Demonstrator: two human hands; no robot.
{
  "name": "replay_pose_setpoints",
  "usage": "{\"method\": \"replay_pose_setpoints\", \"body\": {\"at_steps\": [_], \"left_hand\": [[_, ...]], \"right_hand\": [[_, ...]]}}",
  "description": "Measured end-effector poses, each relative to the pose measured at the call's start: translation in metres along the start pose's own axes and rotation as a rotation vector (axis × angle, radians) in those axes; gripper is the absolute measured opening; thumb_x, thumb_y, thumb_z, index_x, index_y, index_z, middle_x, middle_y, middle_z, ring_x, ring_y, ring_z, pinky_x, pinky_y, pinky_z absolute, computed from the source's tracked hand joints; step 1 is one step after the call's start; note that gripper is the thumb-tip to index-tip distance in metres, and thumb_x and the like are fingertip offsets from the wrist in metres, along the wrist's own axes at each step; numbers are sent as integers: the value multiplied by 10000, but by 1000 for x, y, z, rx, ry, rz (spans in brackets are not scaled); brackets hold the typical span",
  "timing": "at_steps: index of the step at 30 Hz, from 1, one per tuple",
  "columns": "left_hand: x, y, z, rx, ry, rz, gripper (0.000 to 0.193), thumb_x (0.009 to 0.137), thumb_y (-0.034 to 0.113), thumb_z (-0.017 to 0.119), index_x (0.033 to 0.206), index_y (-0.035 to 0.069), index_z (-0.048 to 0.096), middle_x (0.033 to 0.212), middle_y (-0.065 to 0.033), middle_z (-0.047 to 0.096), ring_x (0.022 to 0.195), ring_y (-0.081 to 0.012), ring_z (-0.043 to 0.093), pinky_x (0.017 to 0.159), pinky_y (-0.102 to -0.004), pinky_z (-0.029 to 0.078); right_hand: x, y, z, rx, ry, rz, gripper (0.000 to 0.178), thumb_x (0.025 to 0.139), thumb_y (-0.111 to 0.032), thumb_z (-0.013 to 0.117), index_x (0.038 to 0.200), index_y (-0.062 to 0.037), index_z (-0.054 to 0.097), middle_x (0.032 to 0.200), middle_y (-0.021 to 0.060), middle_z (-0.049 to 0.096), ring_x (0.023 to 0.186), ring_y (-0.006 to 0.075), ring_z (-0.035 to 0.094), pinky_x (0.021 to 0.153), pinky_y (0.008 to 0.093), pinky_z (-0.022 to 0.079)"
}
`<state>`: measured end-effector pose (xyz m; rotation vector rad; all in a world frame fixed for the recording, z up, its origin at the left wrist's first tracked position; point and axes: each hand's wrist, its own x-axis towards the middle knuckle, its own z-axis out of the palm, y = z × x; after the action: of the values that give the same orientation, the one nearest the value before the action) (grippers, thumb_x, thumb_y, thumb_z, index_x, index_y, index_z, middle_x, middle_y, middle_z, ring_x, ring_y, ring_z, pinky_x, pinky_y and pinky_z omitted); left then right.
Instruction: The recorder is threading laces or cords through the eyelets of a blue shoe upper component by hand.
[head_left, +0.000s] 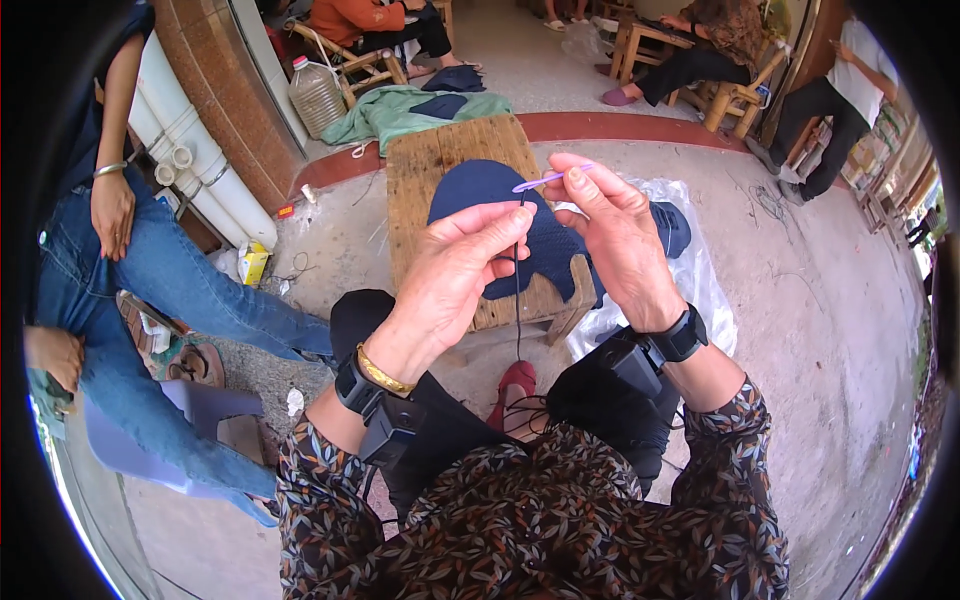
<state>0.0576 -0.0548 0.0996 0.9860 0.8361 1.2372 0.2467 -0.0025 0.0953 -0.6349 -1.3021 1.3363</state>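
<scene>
My right hand (622,240) grips a purple crochet hook (550,179) between thumb and fingers, its tip pointing left. A dark strand of yarn (518,290) hangs from my left hand (455,270), whose thumb and forefinger pinch it just below the hook tip. The yarn meets the hook near its tip; whether it is looped there is too small to tell. Beneath both hands, a navy blue knitted piece (475,188) with a rounded end lies on a small wooden table (415,170), partly hidden by my hands.
Right of the table, clear plastic sheeting (700,290) lies under more navy material (672,228). A person in jeans (205,250) sits close on my left by a bluish plastic stool (215,402). Beyond the table are green cloth (405,110), a large plastic jug (315,97) and seated people.
</scene>
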Motion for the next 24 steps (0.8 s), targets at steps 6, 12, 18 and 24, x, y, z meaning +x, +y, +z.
{"method": "replay_pose_setpoints", "body": {"at_steps": [6, 12, 18, 24], "left_hand": [[1, 1, 3, -43, -2, -39, 317, 1012, 246, 680, 1228, 15, 702, 913, 19, 653, 845, -84, 606, 774, -246, 495], [3, -2, 1, -89, 1, -48, 293, 1009, 240, 680, 1183, 4, 704, 899, 7, 648, 840, -95, 613, 784, -256, 507], [6, -7, 0, -157, 0, -69, 272, 1014, 250, 660, 1137, 12, 706, 890, 5, 639, 830, -109, 605, 767, -265, 496], [7, -14, 11, -265, 45, -27, 286, 1022, 262, 642, 1165, 20, 692, 892, 17, 624, 856, -113, 596, 767, -274, 483]], "right_hand": [[-3, 2, 0, -60, -14, -44, 317, 1028, -300, 660, 1260, -96, 731, 1154, 40, 739, 1059, 115, 665, 878, 276, 515], [-4, 5, 0, -67, -15, -99, 313, 1028, -288, 659, 1259, -89, 730, 1172, 36, 740, 1049, 125, 674, 862, 279, 521], [-7, 9, -4, -147, -14, -141, 283, 1026, -261, 663, 1231, -84, 747, 1149, 31, 741, 1003, 108, 665, 845, 274, 517], [-11, 15, -4, -155, 19, -217, 271, 1023, -227, 666, 1228, -70, 745, 1110, 42, 744, 956, 99, 654, 809, 262, 527]]}}
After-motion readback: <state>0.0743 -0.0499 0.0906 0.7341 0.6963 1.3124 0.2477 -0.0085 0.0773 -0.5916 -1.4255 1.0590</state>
